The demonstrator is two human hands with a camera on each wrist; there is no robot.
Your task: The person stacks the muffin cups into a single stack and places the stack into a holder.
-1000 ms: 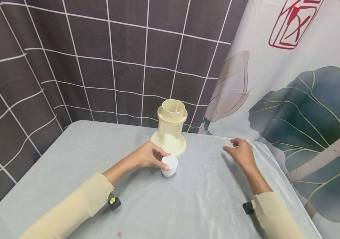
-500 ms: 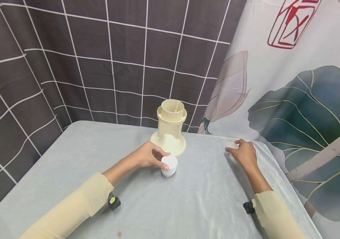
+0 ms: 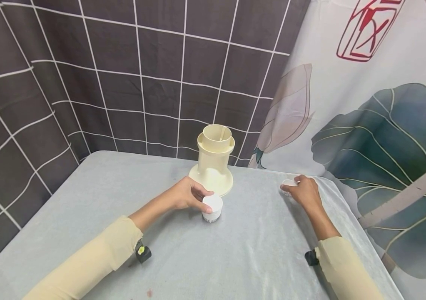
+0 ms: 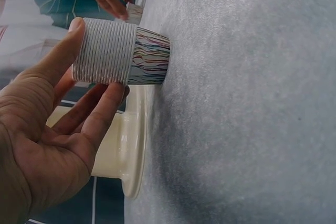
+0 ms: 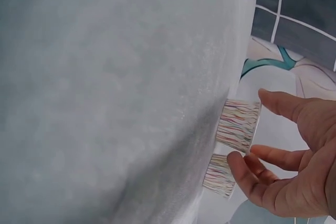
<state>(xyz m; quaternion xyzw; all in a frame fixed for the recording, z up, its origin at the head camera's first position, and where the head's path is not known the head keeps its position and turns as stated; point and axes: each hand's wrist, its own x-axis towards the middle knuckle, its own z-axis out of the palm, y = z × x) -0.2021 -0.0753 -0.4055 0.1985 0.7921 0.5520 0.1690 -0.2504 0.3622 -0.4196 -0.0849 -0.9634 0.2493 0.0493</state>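
Cream in colour, the stand [image 3: 214, 160] rises upright on the cloth [image 3: 254, 250]. Just in front of it, the left hand [image 3: 188, 196] holds the stack [image 3: 213, 205] of nested cups between thumb and fingers, rims up, base down at the cloth; whether it rests there fully I cannot tell. Well to the right of the stand, the right hand [image 3: 305, 192] has a narrow grip on a single cup [image 5: 239, 123], thumb and fingers on either side near the rim. Past those fingers sits a second cup [image 5: 218, 177], masked in the head view.

My main worry is the second cup: a careless sweep of the fingers could knock it off the nearby table edge. Too hard a squeeze might buckle the held cup if its wall is thin, and pushing the stack back could bump the stand's base.
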